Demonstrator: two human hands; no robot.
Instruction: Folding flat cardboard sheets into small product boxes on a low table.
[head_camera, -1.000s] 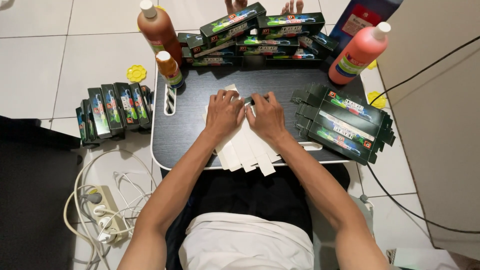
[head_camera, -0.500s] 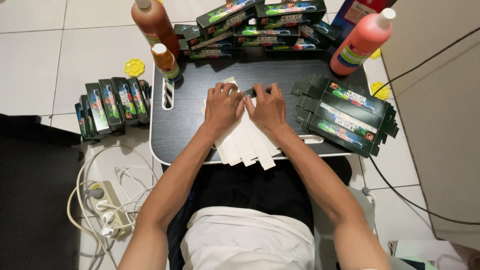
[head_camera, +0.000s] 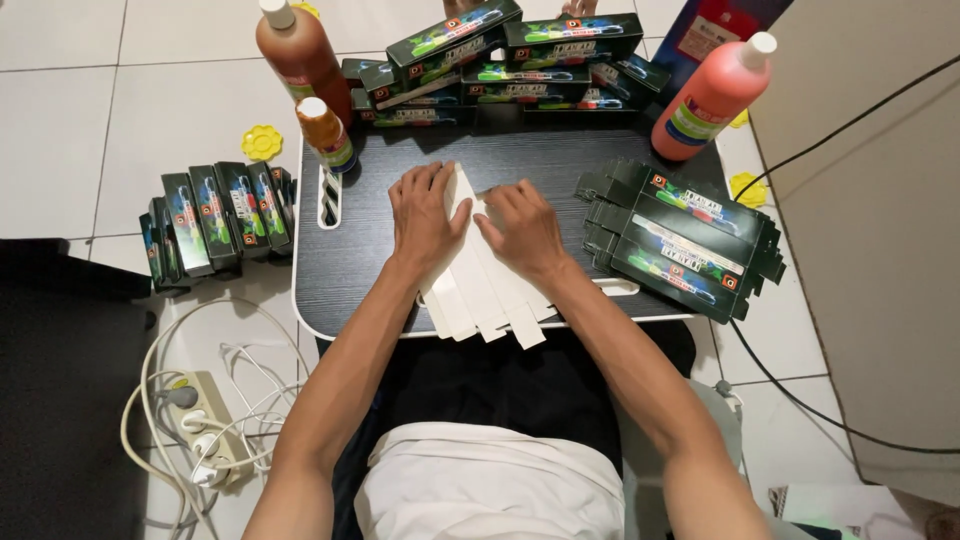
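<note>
Left hand (head_camera: 425, 215): fingers flat, pressing down on the white flattened carton (head_camera: 480, 280); nothing grasped.
Right hand (head_camera: 525, 228): fingers curled, pinching the carton's top edge.
White flattened carton: centre of the black lap table (head_camera: 345, 285), lower flaps overhanging its near edge.
Flat dark cartons (head_camera: 685, 240): stacked on the table's right side.
Assembled boxes (head_camera: 500, 50): piled along the table's far edge.
Boxes on floor (head_camera: 215, 220): standing in a row left of the table.
Bottles: dark orange (head_camera: 300, 60) and small one (head_camera: 325, 135) at the far-left corner, pink-red (head_camera: 715, 95) at the far-right; all capped and full.
</note>
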